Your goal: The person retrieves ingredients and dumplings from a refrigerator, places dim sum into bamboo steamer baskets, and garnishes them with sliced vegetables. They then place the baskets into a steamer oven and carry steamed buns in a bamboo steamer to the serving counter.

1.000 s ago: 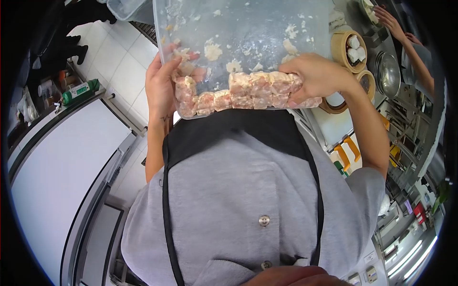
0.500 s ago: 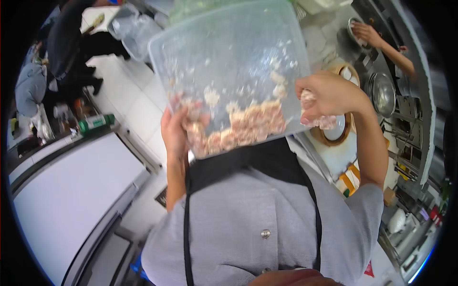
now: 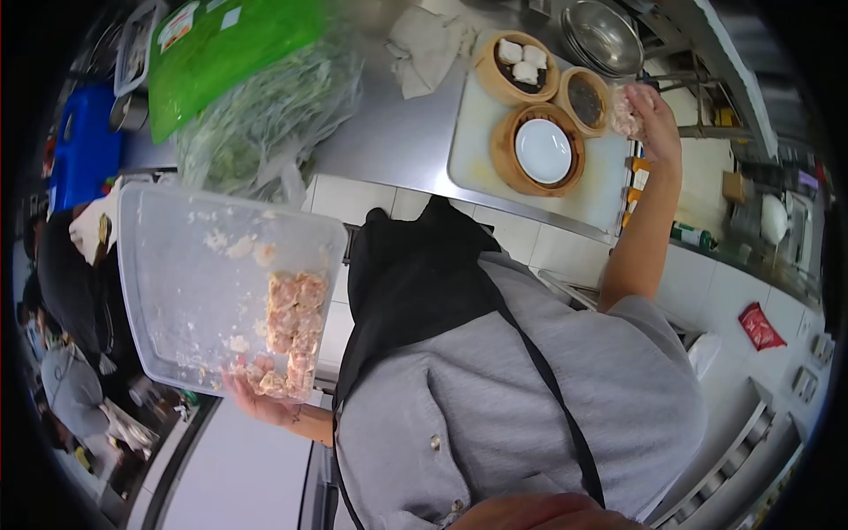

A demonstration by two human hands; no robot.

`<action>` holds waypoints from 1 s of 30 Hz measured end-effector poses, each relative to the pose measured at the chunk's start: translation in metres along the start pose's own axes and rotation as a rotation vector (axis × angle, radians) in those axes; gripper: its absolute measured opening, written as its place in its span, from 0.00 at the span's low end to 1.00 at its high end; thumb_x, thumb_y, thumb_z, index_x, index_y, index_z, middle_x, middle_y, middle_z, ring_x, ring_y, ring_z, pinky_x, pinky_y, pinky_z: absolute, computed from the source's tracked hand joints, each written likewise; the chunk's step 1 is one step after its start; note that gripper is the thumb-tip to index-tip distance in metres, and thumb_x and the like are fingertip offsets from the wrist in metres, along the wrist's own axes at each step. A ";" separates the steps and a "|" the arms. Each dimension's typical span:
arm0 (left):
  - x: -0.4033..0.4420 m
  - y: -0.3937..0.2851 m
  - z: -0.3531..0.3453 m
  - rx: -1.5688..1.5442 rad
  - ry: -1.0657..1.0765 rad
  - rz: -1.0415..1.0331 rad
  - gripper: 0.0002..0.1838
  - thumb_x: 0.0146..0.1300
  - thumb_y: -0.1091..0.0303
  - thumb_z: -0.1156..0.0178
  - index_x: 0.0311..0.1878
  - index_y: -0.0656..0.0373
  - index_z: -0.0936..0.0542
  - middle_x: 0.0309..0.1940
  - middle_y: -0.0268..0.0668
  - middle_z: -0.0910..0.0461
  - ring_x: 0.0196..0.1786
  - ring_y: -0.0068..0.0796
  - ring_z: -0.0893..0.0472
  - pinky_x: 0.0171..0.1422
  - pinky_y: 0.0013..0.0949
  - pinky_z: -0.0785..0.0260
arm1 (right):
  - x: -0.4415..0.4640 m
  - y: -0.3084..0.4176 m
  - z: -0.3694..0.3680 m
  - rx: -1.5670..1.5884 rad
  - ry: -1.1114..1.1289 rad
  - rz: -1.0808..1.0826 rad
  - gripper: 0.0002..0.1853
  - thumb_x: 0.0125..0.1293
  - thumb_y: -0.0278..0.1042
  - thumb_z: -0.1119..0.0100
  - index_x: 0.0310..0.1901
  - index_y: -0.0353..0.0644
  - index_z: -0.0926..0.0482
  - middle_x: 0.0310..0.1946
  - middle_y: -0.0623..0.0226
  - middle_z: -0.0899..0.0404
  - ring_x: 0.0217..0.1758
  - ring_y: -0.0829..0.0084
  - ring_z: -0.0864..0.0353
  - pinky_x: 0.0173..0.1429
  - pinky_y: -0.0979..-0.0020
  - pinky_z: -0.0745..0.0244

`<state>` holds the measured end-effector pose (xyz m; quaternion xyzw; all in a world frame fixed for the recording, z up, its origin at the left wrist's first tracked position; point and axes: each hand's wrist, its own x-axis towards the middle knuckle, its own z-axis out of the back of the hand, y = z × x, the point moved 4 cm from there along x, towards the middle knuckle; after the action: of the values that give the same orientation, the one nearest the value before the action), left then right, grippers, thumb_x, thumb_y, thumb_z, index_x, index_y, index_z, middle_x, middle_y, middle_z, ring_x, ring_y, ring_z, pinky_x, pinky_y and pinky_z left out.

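My left hand grips the lower edge of a translucent plastic tub, held tilted in the air. Pale pink meat pieces, resembling siu mai, sit packed in rows along one side of it, with crumbs stuck to the bottom. My right hand is closed on a clump of the same meat pieces, just right of a small bamboo steamer. Beside that stand a bamboo steamer with white buns and a larger bamboo steamer holding a white dish.
The steamers stand on a white cutting board on a steel counter. A cloth, a green bag and a clear bag of greens lie there too. Metal bowls are behind. Another person is at left.
The view has swung toward the counter. My right hand has moved away from the tub to beside the steamers, still holding meat pieces. The tub now lies left in view, in my left hand.
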<state>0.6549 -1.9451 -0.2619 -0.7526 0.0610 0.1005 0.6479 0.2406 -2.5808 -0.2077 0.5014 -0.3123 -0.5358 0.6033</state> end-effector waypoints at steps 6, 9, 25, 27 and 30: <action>0.041 -0.016 -0.014 -0.132 0.157 0.094 0.20 0.71 0.60 0.55 0.64 0.54 0.31 0.58 0.40 0.26 0.42 0.39 0.20 0.42 0.51 0.21 | 0.040 -0.087 0.030 -0.018 -0.269 -0.076 0.19 0.65 0.43 0.34 0.49 0.35 0.19 0.33 0.69 0.19 0.40 0.75 0.21 0.48 0.70 0.26; 0.038 -0.021 -0.025 -0.158 0.175 0.095 0.23 0.71 0.62 0.53 0.66 0.56 0.33 0.58 0.44 0.27 0.43 0.40 0.20 0.45 0.48 0.22 | 0.057 -0.098 0.015 -0.276 -0.321 -0.051 0.23 0.60 0.47 0.30 0.47 0.35 0.18 0.33 0.63 0.16 0.45 0.65 0.19 0.54 0.67 0.26; 0.023 0.002 -0.004 -0.189 -0.133 0.098 0.23 0.73 0.64 0.53 0.67 0.63 0.35 0.50 0.57 0.23 0.36 0.48 0.16 0.38 0.45 0.19 | 0.163 0.082 -0.462 -0.248 0.359 0.131 0.19 0.63 0.39 0.35 0.41 0.26 0.19 0.33 0.57 0.17 0.32 0.69 0.20 0.35 0.67 0.26; 0.015 -0.004 -0.011 -0.186 -0.190 0.142 0.22 0.74 0.63 0.54 0.67 0.63 0.35 0.50 0.56 0.22 0.36 0.47 0.16 0.38 0.44 0.19 | 0.228 0.025 -0.475 0.047 0.387 -0.019 0.14 0.63 0.35 0.37 0.40 0.29 0.19 0.32 0.57 0.19 0.33 0.67 0.20 0.33 0.65 0.25; 0.005 -0.009 -0.029 -0.169 -0.337 0.194 0.22 0.76 0.59 0.57 0.66 0.63 0.35 0.49 0.56 0.20 0.35 0.44 0.15 0.39 0.43 0.18 | 0.269 0.037 -0.465 0.384 0.453 -0.136 0.11 0.69 0.30 0.45 0.48 0.33 0.23 0.38 0.58 0.20 0.37 0.66 0.18 0.38 0.64 0.20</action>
<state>0.6641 -1.9719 -0.2501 -0.7673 0.0154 0.2919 0.5708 0.7405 -2.7159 -0.3565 0.7327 -0.2311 -0.3807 0.5147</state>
